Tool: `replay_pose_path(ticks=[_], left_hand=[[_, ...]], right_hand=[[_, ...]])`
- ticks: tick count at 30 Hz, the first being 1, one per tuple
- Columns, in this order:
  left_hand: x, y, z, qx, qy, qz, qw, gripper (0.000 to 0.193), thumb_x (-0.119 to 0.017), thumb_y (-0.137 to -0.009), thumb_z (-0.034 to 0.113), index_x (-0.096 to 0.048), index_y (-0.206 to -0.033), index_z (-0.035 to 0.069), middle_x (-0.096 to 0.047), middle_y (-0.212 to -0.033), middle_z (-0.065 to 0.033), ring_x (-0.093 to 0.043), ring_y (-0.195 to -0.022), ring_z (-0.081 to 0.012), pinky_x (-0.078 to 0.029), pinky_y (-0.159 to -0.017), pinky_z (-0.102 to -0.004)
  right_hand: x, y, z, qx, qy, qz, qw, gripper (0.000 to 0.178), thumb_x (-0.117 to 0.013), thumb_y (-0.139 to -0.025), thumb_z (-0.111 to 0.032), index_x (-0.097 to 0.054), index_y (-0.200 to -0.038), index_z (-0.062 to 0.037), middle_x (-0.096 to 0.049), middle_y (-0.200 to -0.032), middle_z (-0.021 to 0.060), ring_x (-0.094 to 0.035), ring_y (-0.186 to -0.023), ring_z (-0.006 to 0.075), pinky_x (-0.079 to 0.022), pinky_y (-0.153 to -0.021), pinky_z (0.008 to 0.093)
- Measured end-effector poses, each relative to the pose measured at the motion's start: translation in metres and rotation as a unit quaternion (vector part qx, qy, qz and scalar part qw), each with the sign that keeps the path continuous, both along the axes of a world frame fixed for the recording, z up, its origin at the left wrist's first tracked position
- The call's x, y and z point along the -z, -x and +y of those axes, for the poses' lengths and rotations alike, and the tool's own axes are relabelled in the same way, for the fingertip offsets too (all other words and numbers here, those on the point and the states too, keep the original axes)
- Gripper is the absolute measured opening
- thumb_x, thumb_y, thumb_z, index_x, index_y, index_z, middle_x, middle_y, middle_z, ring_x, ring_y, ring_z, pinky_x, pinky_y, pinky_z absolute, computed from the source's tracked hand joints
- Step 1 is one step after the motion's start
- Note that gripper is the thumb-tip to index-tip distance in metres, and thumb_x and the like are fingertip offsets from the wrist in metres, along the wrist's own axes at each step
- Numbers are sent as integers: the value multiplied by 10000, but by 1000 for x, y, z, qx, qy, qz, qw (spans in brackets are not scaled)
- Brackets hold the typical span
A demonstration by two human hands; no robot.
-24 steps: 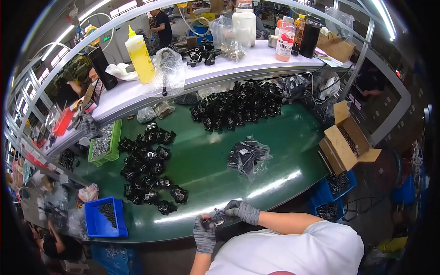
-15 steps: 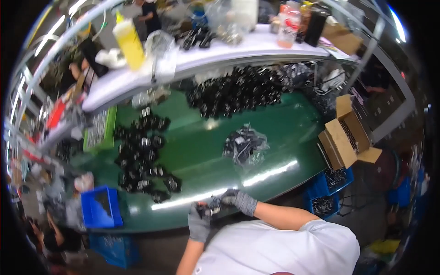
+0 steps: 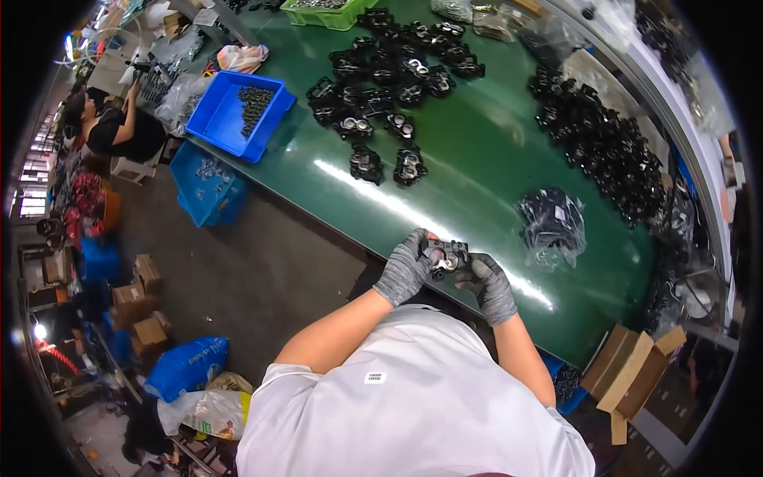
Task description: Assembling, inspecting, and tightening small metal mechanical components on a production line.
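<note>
A small black brake caliper (image 3: 451,256) with silvery round parts is held in front of my chest, at the near edge of the green table (image 3: 334,208). My left hand (image 3: 407,269), in a grey glove, is closed around its left end. At the right end, my gloved right hand (image 3: 488,286) has its fingers bent in against the caliper; the fingertips are partly hidden. Farther off to the left lies a spread of similar black calipers (image 3: 410,165), some with round silver faces up. A clear plastic bag with dark contents (image 3: 551,222) rests right of my hands.
A dense pile of black parts (image 3: 598,147) runs along the table's far right side. On the left edge sits a blue bin (image 3: 226,143) with small parts, above another blue crate (image 3: 199,195). An opened cardboard box (image 3: 628,370) stands at lower right. Another person (image 3: 119,127) sits at far left.
The view has swung to the left and down, bringing the floor and left bins into sight. Both hands remain at the caliper, which now shows more clearly between them.
</note>
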State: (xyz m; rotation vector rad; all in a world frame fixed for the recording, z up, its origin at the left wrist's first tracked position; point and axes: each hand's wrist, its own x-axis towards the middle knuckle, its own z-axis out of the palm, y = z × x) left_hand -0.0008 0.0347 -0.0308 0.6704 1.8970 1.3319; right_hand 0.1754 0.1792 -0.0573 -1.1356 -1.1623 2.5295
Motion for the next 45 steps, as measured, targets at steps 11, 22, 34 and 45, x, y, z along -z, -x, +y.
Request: replay_pose_path(ticks=[11, 22, 34, 45], left_hand=[[4, 235, 65, -238, -54, -83, 966, 218, -541, -1065, 80, -482, -1274, 57, -643, -1026, -35, -575, -820, -80, -498, -718, -222], [99, 426, 143, -152, 149, 434, 875, 490, -714, -911, 212, -543, -1351, 81, -653, -1272, -159, -575, -1208, -397, -443, -1079, -479], [102, 291, 18, 23, -45, 461, 886, 788, -679, -905, 550, -441, -1539, 145, -397, -1608, -197, -360, -1488, -413, -218, -1212, -622], [151, 284, 37, -18, 1, 493, 870, 812, -628, -902, 678, -484, -1505, 154, -433, -1582, -187, -397, -1470, -379, -205, -1222, -603]], right_hand=[[33, 136, 30, -42, -208, -166, 963, 501, -710, -972, -251, -569, -1365, 27, -703, -1182, 152, -706, -996, 235, -588, -879, 360], [105, 277, 38, -52, -443, -227, 866, 818, -808, -877, -338, -436, -1524, -4, -494, -1489, 234, -543, -1332, 346, -471, -1096, 405], [94, 341, 40, -49, -599, -314, 735, 980, -820, -783, -491, -407, -1558, -56, -415, -1516, 257, -437, -1385, 443, -377, -1170, 489], [83, 408, 62, -19, -580, -249, 776, 908, -759, -851, -531, -418, -1552, -65, -434, -1500, 282, -410, -1400, 468, -342, -1182, 530]])
